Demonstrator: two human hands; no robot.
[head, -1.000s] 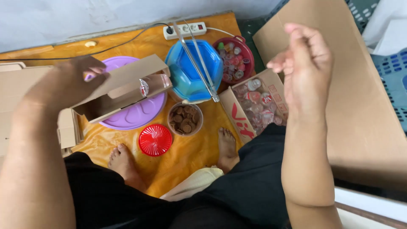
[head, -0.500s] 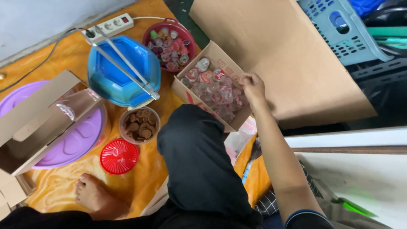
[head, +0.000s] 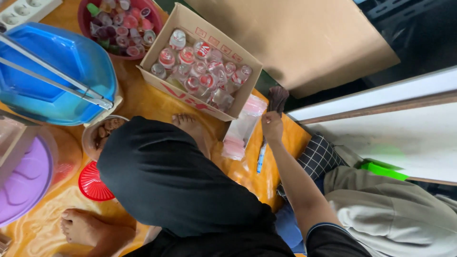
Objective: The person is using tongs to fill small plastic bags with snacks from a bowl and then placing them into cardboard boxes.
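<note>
My right hand [head: 272,125] reaches down to the orange floor mat, just right of a stack of clear plastic bags [head: 242,128]. Its fingers are closed around a thin tool with a dark fanned tip [head: 277,97] and a blue handle [head: 260,161], like a brush. A cardboard box [head: 159,81] full of small sealed cups sits just beyond the bags. My left hand is out of view. My black-clad knee [head: 166,176] fills the middle, with a bare foot [head: 190,126] beside it.
A red bowl of jelly cups [head: 85,21], a blue container [head: 57,71] with metal tongs [head: 52,78] across it, a jar of brown biscuits [head: 100,134], a red lid [head: 90,183] and a purple lid [head: 24,181] lie left. A large cardboard sheet [head: 295,38] and a white board [head: 381,119] stand right.
The view swung right and down. My right hand left the box of cups and dropped to the mat beside the plastic bags, closing on the brush-like tool. The left hand and its carton left view.
</note>
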